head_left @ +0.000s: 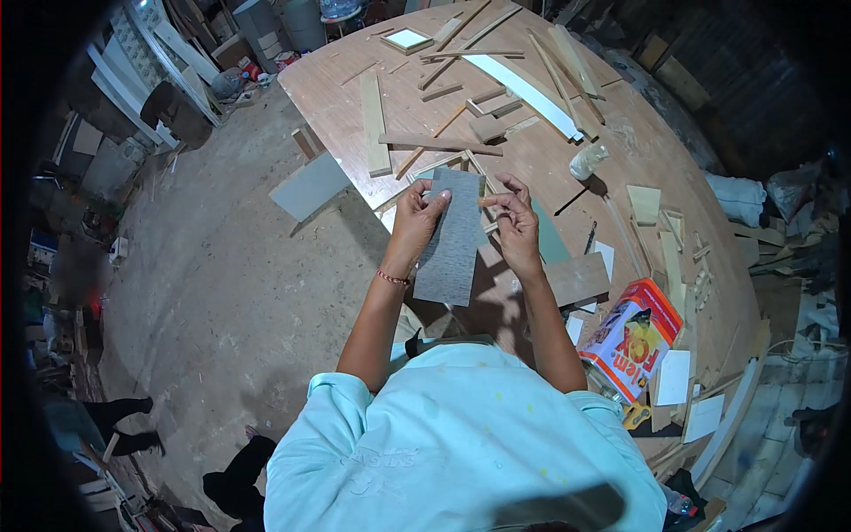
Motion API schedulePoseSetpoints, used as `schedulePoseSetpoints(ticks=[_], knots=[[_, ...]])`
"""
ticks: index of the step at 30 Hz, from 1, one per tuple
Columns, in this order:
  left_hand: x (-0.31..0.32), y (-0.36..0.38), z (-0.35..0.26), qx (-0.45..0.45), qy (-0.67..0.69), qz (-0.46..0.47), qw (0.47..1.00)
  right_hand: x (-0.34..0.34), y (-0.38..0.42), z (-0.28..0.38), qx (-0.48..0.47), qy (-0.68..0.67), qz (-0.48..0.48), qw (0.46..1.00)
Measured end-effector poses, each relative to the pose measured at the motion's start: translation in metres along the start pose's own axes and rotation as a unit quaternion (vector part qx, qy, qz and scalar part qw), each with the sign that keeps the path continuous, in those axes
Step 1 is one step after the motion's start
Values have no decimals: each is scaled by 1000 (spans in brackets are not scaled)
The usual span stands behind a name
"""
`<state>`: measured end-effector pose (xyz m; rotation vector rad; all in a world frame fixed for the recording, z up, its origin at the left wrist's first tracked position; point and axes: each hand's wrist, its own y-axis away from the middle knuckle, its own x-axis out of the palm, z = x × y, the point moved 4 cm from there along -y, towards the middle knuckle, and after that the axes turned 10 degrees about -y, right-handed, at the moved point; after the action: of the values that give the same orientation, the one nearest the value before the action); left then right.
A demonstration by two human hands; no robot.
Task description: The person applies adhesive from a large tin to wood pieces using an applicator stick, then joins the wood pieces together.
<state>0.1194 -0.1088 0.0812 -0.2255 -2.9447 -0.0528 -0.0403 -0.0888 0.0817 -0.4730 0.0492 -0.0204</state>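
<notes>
I hold a long grey sheet, like sandpaper (452,239), upright in front of me. My left hand (417,217) grips its upper left edge with thumb and fingers. My right hand (512,217) pinches the upper right edge, fingers curled. The sheet hangs down between my forearms, over the near edge of the wooden workbench (620,151).
The bench carries several wood strips (441,142), a white curved board (523,89), a small framed panel (407,39), a plastic-wrapped lump (589,160) and a red-and-yellow glue can (631,337). A grey panel (309,186) leans off the bench's left side. Concrete floor lies left; a person's dark legs (124,426) show there.
</notes>
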Motion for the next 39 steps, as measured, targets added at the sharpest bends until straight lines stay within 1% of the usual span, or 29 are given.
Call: schedulePoseSetpoints(ticks=[1,5,7,10,14,16,17,19,20,22,29,32,34,37,39], knots=[[0,0,-2,4,-1,1,1000,1,0,2,2,-56,-3,998],[1,-1,0,7,-4,12,1000,-1,-9,7,10,-98,-43,994],[2,-1,2,10,-3,14,1000,-2,-13,4,58,-78,-55,994],[3,1,1,12,-2,13,1000,-1,-15,1,52,-41,-43,997],[0,-1,5,24,-6,10,1000,-1,-11,-9,44,-26,-39,998],[0,-2,4,21,-9,13,1000,0,-10,-7,10,-7,-32,999],[1,-1,5,15,-11,15,1000,-1,-10,-7,11,-7,-32,999],[4,2,-4,12,-12,14,1000,-1,-14,-2,54,-41,-58,996],[6,3,-7,11,-12,12,1000,-2,-15,-4,53,-41,-58,996],[5,1,-5,13,-11,13,1000,-3,-17,-5,29,3,-54,998],[4,3,-7,6,-34,5,999,-3,-13,-5,16,21,-57,998],[1,-1,-1,19,-27,1,999,-3,-10,-2,37,49,-38,997],[-2,-3,3,20,-19,-4,1000,-1,-6,1,16,58,-22,998],[-3,-4,3,23,-10,-11,1000,4,4,2,8,55,1,998],[-4,-4,3,23,-9,-15,1000,5,9,5,14,49,1,999]])
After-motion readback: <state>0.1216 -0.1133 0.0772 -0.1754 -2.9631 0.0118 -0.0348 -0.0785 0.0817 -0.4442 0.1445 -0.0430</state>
